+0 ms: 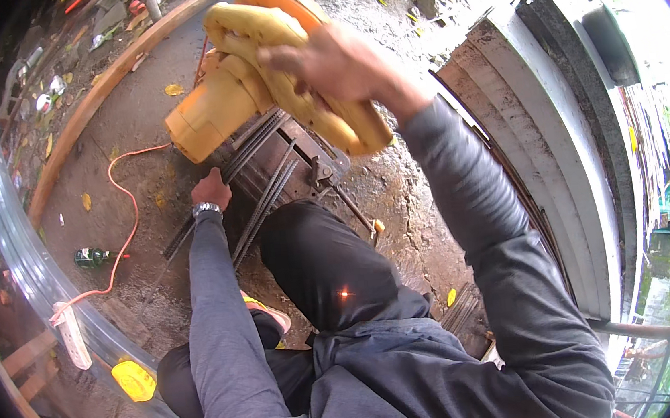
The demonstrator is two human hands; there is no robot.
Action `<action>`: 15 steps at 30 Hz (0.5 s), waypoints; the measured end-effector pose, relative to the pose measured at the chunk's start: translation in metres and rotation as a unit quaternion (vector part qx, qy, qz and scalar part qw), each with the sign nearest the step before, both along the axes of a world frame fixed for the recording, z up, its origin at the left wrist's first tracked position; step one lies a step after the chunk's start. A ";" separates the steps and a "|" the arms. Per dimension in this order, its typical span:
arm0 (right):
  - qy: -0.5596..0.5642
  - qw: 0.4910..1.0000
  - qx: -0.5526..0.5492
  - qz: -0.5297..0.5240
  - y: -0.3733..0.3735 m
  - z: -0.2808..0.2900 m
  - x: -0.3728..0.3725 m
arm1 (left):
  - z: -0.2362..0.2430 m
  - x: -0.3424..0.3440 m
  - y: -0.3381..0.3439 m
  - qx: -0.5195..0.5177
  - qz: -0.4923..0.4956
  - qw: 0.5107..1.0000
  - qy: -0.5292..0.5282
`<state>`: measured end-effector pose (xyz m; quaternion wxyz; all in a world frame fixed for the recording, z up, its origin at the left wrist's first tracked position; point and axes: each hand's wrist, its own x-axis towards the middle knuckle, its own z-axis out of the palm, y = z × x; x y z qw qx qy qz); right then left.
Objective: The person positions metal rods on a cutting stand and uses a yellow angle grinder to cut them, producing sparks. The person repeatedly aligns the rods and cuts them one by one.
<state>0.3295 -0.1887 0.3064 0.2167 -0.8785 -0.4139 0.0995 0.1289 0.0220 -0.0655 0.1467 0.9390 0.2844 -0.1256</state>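
Observation:
A yellow chop saw (216,107) stands on the ground ahead of me, its head raised over a dark metal base (286,161). My right hand (329,68) is closed around the saw's yellow handle, slightly blurred. Ribbed steel rebars (179,240) run across the base toward the lower left, and my left hand (212,190) grips them just left of the base. Another bundle of short rebars (263,204) lies across the base beside my knee. The saw's guard hides most of the cutting disc.
An orange cord (134,198) runs from the saw to a white power strip (72,337) at the left. Near it lie a green bottle (93,256) and a yellow hard-looking object (134,381). A wooden beam (102,94) borders the left; stacked grey panels (537,133) stand right.

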 end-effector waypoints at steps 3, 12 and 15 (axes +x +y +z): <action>0.057 0.997 0.044 0.032 0.039 0.030 0.024 | 0.004 0.000 0.001 -0.007 -0.001 1.000 0.006; -0.341 0.935 0.089 0.036 0.020 0.094 0.033 | 0.001 -0.002 0.008 -0.029 -0.017 0.999 0.008; -0.263 0.919 0.294 -0.029 -0.069 0.055 -0.025 | -0.002 -0.003 0.008 -0.035 -0.019 0.999 0.000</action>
